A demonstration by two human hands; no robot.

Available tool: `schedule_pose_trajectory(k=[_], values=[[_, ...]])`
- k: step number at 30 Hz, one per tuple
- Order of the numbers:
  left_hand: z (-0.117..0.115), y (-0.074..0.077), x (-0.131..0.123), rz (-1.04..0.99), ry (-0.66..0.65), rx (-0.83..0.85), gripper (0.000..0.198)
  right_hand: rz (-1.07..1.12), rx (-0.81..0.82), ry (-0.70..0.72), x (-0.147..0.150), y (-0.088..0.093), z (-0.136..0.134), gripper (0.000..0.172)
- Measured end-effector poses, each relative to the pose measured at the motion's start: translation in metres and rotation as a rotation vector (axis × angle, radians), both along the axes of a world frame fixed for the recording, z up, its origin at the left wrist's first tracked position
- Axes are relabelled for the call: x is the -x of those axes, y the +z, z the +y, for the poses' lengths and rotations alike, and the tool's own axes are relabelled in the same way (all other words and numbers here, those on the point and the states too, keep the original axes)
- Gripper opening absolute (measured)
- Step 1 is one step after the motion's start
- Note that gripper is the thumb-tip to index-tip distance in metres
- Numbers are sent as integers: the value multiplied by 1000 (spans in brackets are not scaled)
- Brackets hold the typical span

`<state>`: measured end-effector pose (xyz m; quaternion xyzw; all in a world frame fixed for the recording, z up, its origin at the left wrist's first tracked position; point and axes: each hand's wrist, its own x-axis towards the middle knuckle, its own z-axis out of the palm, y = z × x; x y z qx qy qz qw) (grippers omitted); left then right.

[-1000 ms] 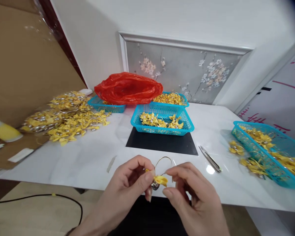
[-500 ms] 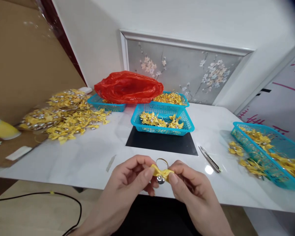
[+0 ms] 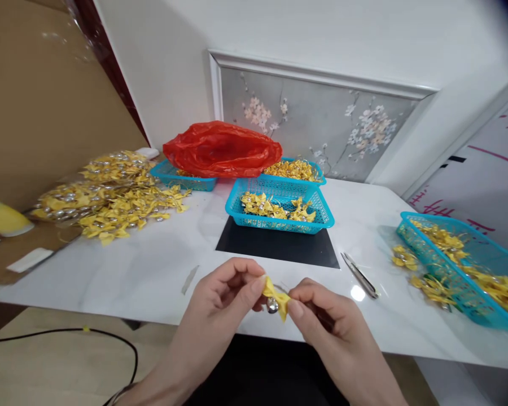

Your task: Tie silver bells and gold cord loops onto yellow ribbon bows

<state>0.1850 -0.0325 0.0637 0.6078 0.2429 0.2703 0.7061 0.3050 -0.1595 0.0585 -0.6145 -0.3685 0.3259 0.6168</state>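
Tilts bow (image 3: 281, 301), level earlier, down rightward at lower centre of frame; pinches opposite ends with left hand (image 3: 228, 301) and right hand (image 3: 330, 313); could loosen bell (image 3: 272, 305) by overtugging.

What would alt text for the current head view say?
The left hand and right hand pinch a yellow bow with a silver ball at a white table. Beyond are a black mat, blue basket of similar bows and red bag.
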Motion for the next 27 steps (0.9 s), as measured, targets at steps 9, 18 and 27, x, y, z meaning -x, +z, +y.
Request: schedule_pose_trajectory(k=[9, 18, 27], values=[[-16, -8, -6, 21, -324, 436, 32, 12, -132, 65, 0, -13, 3, 23], [-5, -18, 1, -21, -388, 302, 30, -83, -89, -44, -6, -8, -6, 32], [-3, -11, 3, -83, -252, 186, 26, -223, -228, -71, -6, -14, -8, 21]])
